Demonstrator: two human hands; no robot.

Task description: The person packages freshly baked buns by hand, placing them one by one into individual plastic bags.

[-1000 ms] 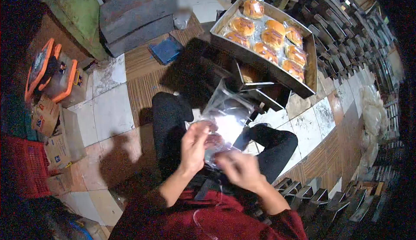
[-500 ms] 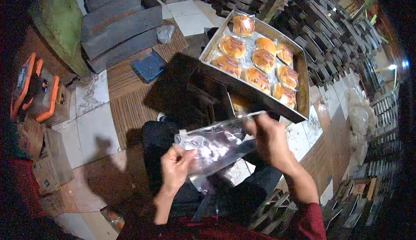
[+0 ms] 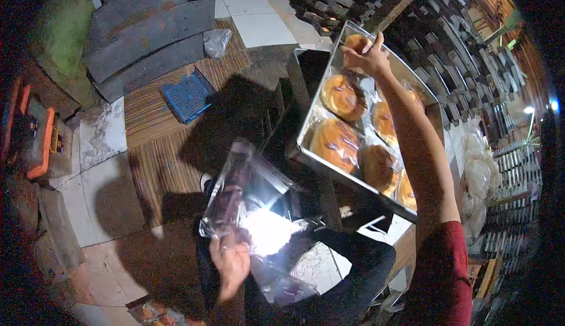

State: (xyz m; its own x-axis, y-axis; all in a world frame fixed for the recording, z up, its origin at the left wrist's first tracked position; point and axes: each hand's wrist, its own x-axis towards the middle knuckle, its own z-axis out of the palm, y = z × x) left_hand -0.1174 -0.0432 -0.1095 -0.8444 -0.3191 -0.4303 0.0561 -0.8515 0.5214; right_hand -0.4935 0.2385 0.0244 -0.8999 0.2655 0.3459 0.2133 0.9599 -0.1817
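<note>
A clear plastic bag [image 3: 259, 176] hangs over my lap with bright glare on it, and my left hand [image 3: 229, 261] pinches its lower left side. My right hand [image 3: 368, 61] is stretched to the far corner of a metal tray [image 3: 353, 183]. Its thumb and fingers are spread around a small glazed bun [image 3: 356, 42] there; whether they grip it I cannot make out. Several browned buns with dark streaks, such as a large bun [image 3: 334, 143], sit in the tray in clear wrapping. My right forearm covers part of the tray.
A blue plastic basket [image 3: 188, 96] lies on the floor at left, near a crumpled plastic bag [image 3: 217, 43] and dark stacked boxes [image 3: 159, 25]. An orange-trimmed case [image 3: 44, 143] stands far left. More wrapped food [image 3: 156, 314] is at the bottom edge. Plastic bags [image 3: 479, 173] hang at right.
My right hand has let go of the plastic bag and moved up to the tray's far corner. My left hand keeps the bag, now lower. The view has shifted closer to the tray.
</note>
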